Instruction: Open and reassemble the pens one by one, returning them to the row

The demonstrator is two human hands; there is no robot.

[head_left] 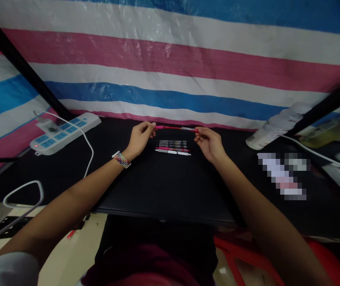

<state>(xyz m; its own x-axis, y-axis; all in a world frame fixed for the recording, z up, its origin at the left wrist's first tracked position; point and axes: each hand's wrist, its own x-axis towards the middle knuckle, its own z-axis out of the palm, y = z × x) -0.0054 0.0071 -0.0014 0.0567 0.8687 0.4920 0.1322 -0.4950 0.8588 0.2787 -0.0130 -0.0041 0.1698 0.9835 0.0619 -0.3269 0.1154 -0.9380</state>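
Near the tabletop's far edge, left hand and right hand pinch a red pen (likely light, stiff, slick) by its ends, seemingly sound holds.

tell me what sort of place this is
Probably a curtained-off desk space, perhaps in a dormitory: striped sheeting hangs behind a black desk, where pens lie side by side.

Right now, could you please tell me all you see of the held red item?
The held red item looks long, slim and plastic: pinkish by the left hand, thin and red midway, then clear or silvery, red by the right hand. Both hands pinch its ends, holding it nearly level beyond the pens; joints are unclear.
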